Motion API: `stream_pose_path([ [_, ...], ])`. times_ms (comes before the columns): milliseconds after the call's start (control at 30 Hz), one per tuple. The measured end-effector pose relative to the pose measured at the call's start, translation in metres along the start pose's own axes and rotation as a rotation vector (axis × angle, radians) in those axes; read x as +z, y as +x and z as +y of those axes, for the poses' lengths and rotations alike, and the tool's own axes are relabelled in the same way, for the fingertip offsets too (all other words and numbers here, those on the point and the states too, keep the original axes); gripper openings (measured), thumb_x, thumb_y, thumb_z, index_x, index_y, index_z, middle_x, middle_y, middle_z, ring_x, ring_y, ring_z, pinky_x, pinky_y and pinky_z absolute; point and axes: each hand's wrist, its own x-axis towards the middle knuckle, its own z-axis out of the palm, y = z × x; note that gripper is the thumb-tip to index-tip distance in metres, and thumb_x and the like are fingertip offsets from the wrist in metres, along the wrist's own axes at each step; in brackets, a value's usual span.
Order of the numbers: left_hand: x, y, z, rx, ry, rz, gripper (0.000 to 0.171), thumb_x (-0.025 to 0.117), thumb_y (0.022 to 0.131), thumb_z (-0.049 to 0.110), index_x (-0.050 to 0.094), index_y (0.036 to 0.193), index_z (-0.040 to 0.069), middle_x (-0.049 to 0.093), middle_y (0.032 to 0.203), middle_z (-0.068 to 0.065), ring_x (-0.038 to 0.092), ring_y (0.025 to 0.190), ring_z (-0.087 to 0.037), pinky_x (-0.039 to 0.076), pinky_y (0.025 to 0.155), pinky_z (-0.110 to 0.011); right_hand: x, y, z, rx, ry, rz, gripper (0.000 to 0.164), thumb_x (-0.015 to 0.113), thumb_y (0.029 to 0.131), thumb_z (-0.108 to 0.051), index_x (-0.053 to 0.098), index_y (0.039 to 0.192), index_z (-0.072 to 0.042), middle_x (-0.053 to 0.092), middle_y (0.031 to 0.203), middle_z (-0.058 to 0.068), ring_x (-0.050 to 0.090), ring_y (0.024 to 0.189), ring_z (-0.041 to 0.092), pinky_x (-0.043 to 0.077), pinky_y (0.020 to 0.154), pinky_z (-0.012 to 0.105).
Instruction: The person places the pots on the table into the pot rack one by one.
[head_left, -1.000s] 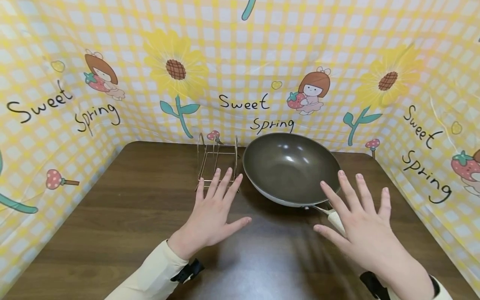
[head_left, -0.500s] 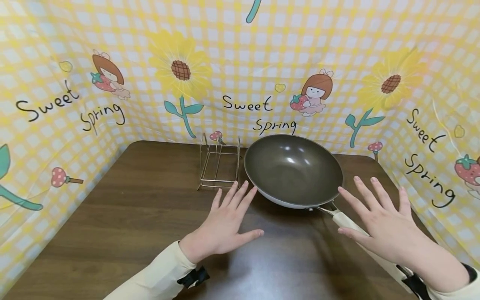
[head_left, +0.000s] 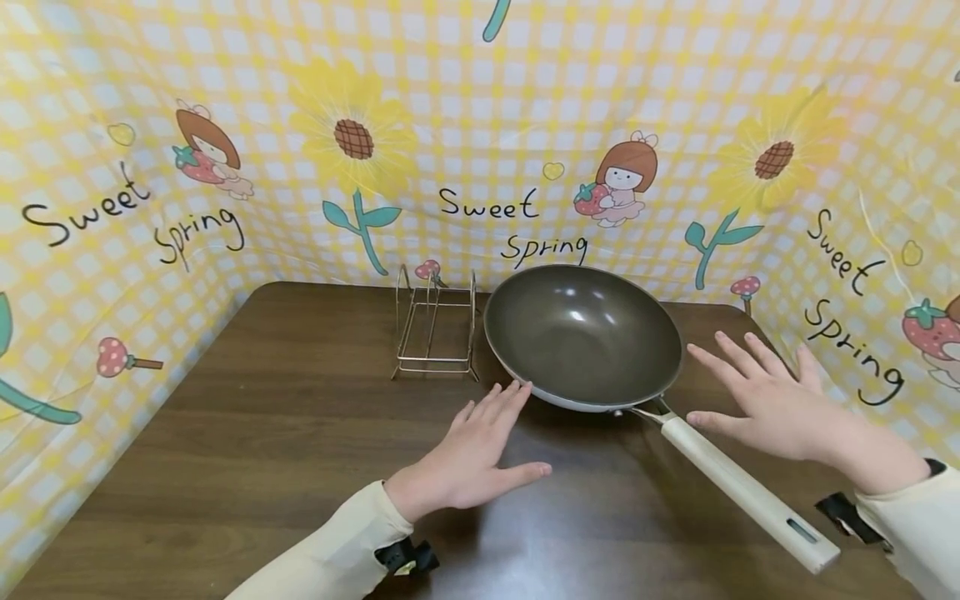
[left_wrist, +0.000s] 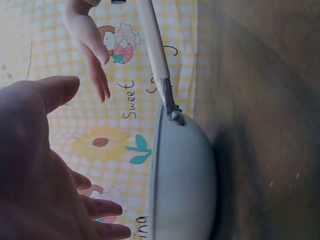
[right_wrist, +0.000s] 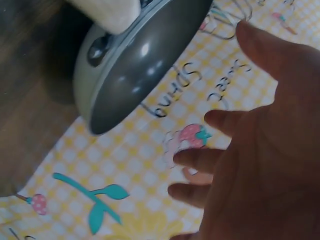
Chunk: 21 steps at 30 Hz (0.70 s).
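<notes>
A wok (head_left: 581,337) with a dark inside and pale outer wall sits toward the back of the table, its cream handle (head_left: 742,487) pointing to the front right. My left hand (head_left: 472,454) hovers in front of the wok with fingers spread and nothing in it; its fingertips overlap the wok's near rim in the head view. To the right of the wok, over the handle's far side, my right hand (head_left: 772,400) is held in the air, also empty with fingers apart. In the left wrist view the wok's pale side (left_wrist: 182,175) stands beyond the left palm.
A thin metal wire rack (head_left: 435,329) stands just left of the wok at the back of the table. The brown wooden table (head_left: 225,467) is enclosed by a yellow checked cloth (head_left: 480,108) behind and on both sides.
My left hand has moved right and toward me, from before the rack to before the wok. My right hand has shifted right, uncovering the handle. The wok and rack stay put.
</notes>
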Motion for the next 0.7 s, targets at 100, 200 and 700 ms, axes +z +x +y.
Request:
stream_pose_path([
  [100,0.006,0.004,0.0,-0.014,-0.081,-0.039,0.092,0.056,0.094,0.059,0.014,0.16,0.011,0.017,0.164,-0.012,0.015,0.15,-0.03,0.019,0.115,-0.059,0.001,0.008,0.01,-0.01,0.084,-0.06,0.087,0.055,0.094,-0.06,0.02,0.159,-0.015,0.015,0.16,0.029,0.007,0.143,0.055,-0.005,0.099,0.081],
  [200,0.016,0.008,0.002,-0.012,-0.17,-0.084,0.09,0.056,0.095,0.057,0.014,0.16,0.011,0.018,0.164,-0.011,0.019,0.149,-0.03,0.021,0.117,-0.052,0.003,0.014,0.021,-0.042,0.212,-0.143,0.084,0.057,0.096,-0.053,0.02,0.158,-0.01,0.016,0.158,0.032,0.01,0.141,0.058,0.007,0.1,0.08],
  [700,0.077,0.026,0.029,-0.047,-0.783,-0.28,0.063,0.061,0.097,0.022,0.034,0.152,0.005,0.05,0.147,-0.011,0.049,0.131,-0.016,0.037,0.105,-0.025,0.035,0.032,0.088,-0.386,1.167,-0.637,0.05,0.015,0.11,-0.017,0.016,0.16,-0.016,0.034,0.156,0.02,0.045,0.137,0.021,0.041,0.105,0.03],
])
